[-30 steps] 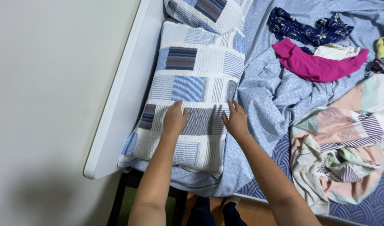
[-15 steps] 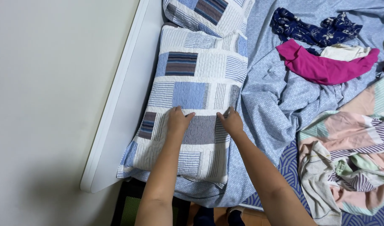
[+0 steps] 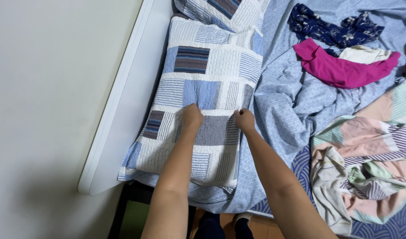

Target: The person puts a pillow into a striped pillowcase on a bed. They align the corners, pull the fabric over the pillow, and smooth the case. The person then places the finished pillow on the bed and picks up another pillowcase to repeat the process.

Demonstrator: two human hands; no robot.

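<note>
A patchwork pillow [image 3: 203, 66] in blue, white and grey striped squares lies along the bed's white headboard [image 3: 123, 102]. My left hand [image 3: 192, 117] rests on its lower middle with fingers curled into the fabric. My right hand [image 3: 245, 119] is closed on the pillow's right edge, beside the light blue sheet [image 3: 282, 110]. Both forearms reach in from the bottom of the view.
A second patchwork pillow [image 3: 225, 11] lies above the first. On the sheet lie a dark blue floral garment [image 3: 331, 26], a magenta garment [image 3: 340, 68], a white cloth [image 3: 364, 54] and a pastel patchwork blanket [image 3: 371, 155]. A pale wall [image 3: 48, 88] stands left.
Both hands have slid a little along the pillow and their fingers have curled tighter into the fabric. The view has shifted slightly.
</note>
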